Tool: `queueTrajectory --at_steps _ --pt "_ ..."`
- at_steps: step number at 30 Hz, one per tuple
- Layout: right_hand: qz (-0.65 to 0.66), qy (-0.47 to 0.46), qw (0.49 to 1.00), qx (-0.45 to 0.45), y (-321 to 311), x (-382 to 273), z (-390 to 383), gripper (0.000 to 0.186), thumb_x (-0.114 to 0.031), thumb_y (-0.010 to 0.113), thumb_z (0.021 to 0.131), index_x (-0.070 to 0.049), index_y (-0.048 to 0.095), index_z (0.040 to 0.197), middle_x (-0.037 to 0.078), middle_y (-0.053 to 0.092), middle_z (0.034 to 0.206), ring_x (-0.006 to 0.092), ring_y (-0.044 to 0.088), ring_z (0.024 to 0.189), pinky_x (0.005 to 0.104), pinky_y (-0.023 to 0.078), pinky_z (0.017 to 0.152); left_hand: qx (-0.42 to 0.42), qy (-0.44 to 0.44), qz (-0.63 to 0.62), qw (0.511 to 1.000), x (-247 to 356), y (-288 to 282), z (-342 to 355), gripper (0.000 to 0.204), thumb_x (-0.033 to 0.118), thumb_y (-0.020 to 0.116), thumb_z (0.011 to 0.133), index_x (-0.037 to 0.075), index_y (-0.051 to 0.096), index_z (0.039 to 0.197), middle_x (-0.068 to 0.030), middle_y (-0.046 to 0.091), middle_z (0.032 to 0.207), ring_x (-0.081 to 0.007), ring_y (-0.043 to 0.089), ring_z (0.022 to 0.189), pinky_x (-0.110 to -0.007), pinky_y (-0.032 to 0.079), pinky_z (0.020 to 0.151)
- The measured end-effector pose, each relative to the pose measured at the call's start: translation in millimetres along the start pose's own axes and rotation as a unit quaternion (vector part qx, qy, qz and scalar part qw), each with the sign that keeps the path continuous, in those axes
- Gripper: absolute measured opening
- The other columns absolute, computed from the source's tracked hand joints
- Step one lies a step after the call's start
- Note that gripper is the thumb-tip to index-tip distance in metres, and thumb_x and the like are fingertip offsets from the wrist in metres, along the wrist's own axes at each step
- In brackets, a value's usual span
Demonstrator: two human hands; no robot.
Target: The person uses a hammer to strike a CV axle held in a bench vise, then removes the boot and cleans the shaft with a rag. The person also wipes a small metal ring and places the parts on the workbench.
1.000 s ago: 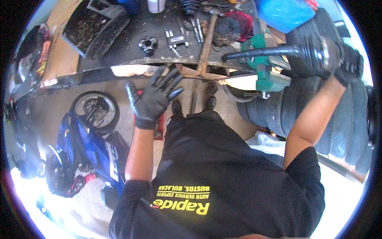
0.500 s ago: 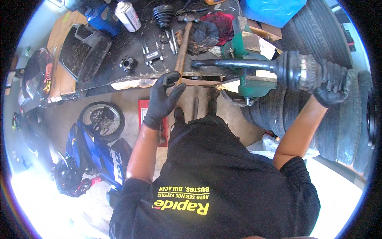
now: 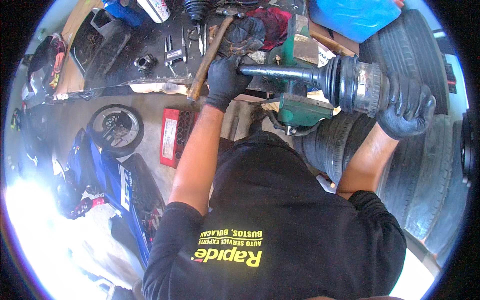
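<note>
A drive axle (image 3: 285,73) lies across the green bench vise (image 3: 304,111), with a black ribbed boot and metal CV joint (image 3: 366,89) at its right end. I cannot tell whether the jaws clamp it. My left hand (image 3: 226,82), in a black glove, is closed around the left end of the shaft. My right hand (image 3: 407,108), gloved too, is wrapped round the outer end of the joint. Beside my left hand lies a hammer (image 3: 209,55), its wooden handle sticking out past the bench edge.
On the dark bench (image 3: 150,40) are a puller-like tool (image 3: 174,54), a small metal part (image 3: 145,62), rags (image 3: 272,27), a spray can (image 3: 155,10) and a blue jug (image 3: 352,17). Tires (image 3: 415,175) stack at right. A red socket case (image 3: 172,137) and blue motorcycle (image 3: 112,185) stand below left.
My left hand has gone from open beside the hammer handle to closed around the shaft's left end. My right hand stays on the joint. The whole view has shifted slightly.
</note>
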State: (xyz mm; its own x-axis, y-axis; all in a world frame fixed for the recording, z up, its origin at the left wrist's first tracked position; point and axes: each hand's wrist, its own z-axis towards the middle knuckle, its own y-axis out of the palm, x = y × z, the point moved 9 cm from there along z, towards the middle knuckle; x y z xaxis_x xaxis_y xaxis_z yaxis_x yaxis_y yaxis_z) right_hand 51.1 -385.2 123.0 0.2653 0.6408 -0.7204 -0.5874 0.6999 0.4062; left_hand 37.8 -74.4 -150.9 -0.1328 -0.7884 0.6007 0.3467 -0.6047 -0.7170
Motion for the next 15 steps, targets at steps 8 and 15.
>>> queueTrajectory --at_steps 8,15 --pt "-0.002 -0.056 0.998 -0.026 16 -10 -39 0.042 -0.034 0.048 0.105 -0.020 0.047 0.066 -0.005 0.048 0.054 0.0103 0.044 0.046 0.0321 0.041 0.053 0.031 0.002 -0.004 1.000 2 0 -9 0.027 0.032 0.082 0.069 0.011 0.067 0.077 -0.0135 0.068 0.079 -0.0382 0.068 0.080 -0.050 0.050 0.074" --pt "0.021 -0.051 0.991 0.122 -31 -7 -68 0.042 -0.030 0.050 0.104 -0.021 0.044 0.064 -0.006 0.043 0.050 0.0091 0.038 0.045 0.0300 0.039 0.060 -0.027 0.048 0.004 0.999 7 4 -12 0.027 0.030 0.084 0.068 0.014 0.067 0.081 -0.0113 0.068 0.083 -0.0362 0.068 0.084 -0.049 0.049 0.077"
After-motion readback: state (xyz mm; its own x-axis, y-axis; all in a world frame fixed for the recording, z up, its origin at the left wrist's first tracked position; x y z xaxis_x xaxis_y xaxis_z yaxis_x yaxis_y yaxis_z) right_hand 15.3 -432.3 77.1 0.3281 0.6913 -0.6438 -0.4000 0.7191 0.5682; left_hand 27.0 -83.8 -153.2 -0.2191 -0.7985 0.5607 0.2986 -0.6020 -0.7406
